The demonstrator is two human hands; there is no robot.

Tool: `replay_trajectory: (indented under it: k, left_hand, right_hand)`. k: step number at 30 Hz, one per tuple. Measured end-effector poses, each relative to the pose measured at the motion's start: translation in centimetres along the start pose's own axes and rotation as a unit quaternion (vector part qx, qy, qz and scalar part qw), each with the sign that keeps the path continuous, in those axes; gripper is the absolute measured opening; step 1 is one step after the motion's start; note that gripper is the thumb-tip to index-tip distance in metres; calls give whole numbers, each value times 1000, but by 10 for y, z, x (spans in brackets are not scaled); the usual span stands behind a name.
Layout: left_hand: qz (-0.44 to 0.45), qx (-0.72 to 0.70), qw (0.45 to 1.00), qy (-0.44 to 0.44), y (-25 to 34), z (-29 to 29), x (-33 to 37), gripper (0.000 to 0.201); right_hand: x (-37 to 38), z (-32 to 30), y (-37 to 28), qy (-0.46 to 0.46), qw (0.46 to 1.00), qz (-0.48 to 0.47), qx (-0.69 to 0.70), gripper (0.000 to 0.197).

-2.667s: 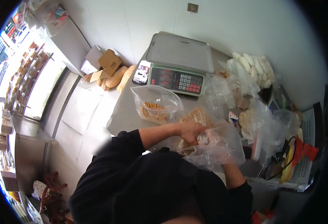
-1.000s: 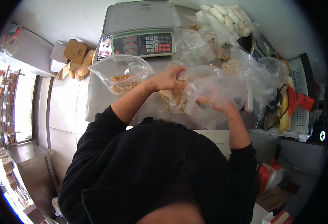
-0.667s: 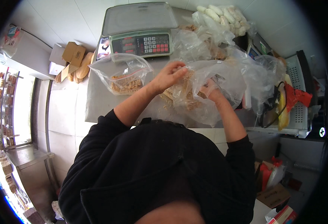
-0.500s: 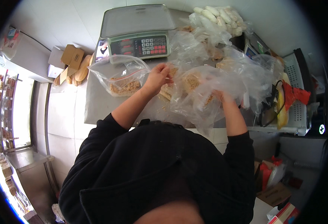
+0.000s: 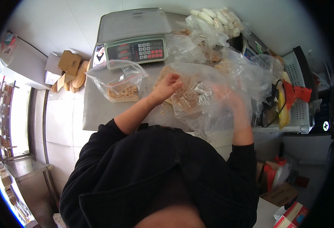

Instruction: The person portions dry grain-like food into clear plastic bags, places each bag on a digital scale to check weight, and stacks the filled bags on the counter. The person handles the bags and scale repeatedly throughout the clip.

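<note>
A large clear plastic bag with light brown crumbly food in it lies on the metal table in front of me. My left hand is at the bag's left side, its fingers curled and closed on what looks like the film. Loose film veils my right hand at the bag's right side, so its fingers are blurred. Left of my left hand, a clear zip bag with a red strip stands with its mouth apart. Pieces of crumbly golden-brown food lie in its bottom.
Behind the bags stands a digital scale with a flat tray and keypad. White stick-shaped items are piled at the back right, near more crumpled bags. To the right are a white perforated tray and a red plastic bag.
The large bag of food now lies flatter and spread wider between my hands. My left hand has shifted slightly right and down; film now covers more of my right hand and wrist.
</note>
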State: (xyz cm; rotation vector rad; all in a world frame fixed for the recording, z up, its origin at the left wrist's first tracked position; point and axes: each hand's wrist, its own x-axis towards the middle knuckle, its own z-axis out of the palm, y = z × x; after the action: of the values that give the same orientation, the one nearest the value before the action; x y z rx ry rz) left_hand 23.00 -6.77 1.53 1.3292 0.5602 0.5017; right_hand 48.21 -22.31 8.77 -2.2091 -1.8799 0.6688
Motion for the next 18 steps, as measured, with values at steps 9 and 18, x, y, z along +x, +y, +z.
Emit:
replay_trajectory:
  k: [9, 18]
  left_hand:
    - [200, 294, 931, 88, 18, 24, -12, 40]
    - [451, 408, 667, -429, 91, 109, -52, 21]
  right_hand:
    - [-85, 19, -22, 103, 894, 11, 436, 28]
    - [26, 29, -65, 91, 616, -34, 781, 44]
